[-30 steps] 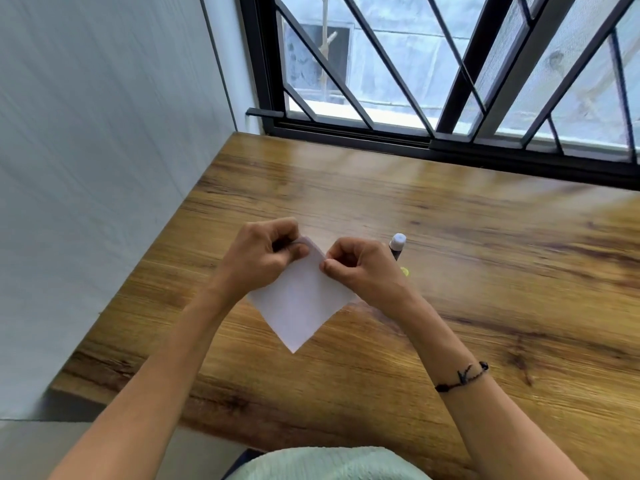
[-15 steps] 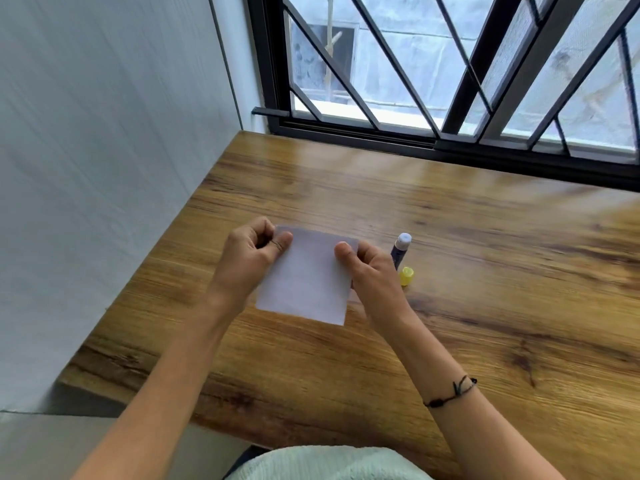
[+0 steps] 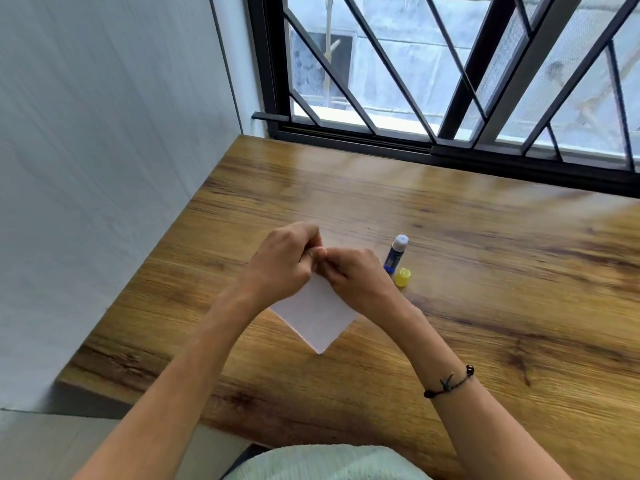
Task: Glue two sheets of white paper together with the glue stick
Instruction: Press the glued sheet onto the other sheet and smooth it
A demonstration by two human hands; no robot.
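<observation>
Both hands meet over the wooden bench (image 3: 450, 237), about midway between its left edge and its middle. Left hand (image 3: 284, 265) and right hand (image 3: 360, 278) touch at the fingertips, fingers curled inward, pinching the top corner of the white paper (image 3: 315, 317). The paper hangs as a diamond, one corner pointing down toward the near edge of the bench; whether that lower corner touches the wood cannot be told. Only one white face shows, so the two sheets cannot be told apart.

Glue stick (image 3: 394, 254): blue body, pale tip, uncapped, just beside the right hand on its far right side. Yellow cap (image 3: 402, 277) sits on the bench next to the stick's base.

A dark cord bracelet (image 3: 450, 382) circles the right wrist. The barred window (image 3: 450, 64) runs along the far edge of the bench; a pale wall (image 3: 104, 168) meets the left edge.
</observation>
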